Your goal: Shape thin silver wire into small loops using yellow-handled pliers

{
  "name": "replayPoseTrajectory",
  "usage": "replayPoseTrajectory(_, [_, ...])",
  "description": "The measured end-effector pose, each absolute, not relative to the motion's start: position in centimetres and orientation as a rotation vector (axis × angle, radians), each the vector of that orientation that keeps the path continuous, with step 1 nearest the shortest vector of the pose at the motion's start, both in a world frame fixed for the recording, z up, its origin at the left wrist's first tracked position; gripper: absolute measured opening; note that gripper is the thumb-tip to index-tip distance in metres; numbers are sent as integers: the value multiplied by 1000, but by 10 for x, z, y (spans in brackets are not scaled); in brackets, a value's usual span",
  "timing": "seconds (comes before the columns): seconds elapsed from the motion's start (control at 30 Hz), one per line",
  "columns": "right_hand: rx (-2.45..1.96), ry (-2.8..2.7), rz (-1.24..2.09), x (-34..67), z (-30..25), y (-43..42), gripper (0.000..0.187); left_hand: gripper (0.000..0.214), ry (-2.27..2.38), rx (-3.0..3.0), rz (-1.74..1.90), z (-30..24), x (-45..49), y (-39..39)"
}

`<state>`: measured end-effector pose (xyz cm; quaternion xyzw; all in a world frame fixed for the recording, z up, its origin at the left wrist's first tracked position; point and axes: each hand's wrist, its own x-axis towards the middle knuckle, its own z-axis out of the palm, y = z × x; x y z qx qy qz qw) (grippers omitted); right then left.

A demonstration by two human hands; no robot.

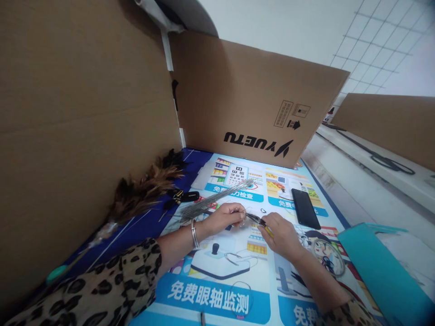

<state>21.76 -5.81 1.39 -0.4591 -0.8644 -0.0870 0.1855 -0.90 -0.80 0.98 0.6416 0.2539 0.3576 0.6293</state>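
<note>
My right hand [280, 231] is closed around long-nose pliers [257, 219] with yellow and black handles, their jaws pointing left. At the jaw tips, my left hand [229, 217] pinches a thin, shiny piece of wire, mostly hidden by the fingers. Behind my left wrist lies a bundle of straight silvery wires [214, 199]. A small dark loop [263, 210] rests just beyond the pliers. Bent thin wire [238, 259] lies on the printed sheet nearer to me.
A black phone [306, 208] lies at the right, near a clear round dish [328, 258] and a teal box [384, 271]. Brown feathers [146, 185] and a black-handled tool [188, 196] are at the left. Cardboard panels [258, 99] stand at the left and back.
</note>
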Motion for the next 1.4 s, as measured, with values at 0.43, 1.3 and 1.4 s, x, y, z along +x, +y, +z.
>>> replayPoseTrajectory(0.43, [-1322,-2455,-305,215,18,-60,21,18,588,1454,819,9,-9,-8])
replayPoseTrajectory(1.3, [-1381,-2412,-163,213,10,-60,21,18,577,1435,821,8,-9,-6])
replayPoseTrajectory(1.4, [-1381,-2402,-152,212,9,-60,21,18,592,1423,822,8,-9,-7])
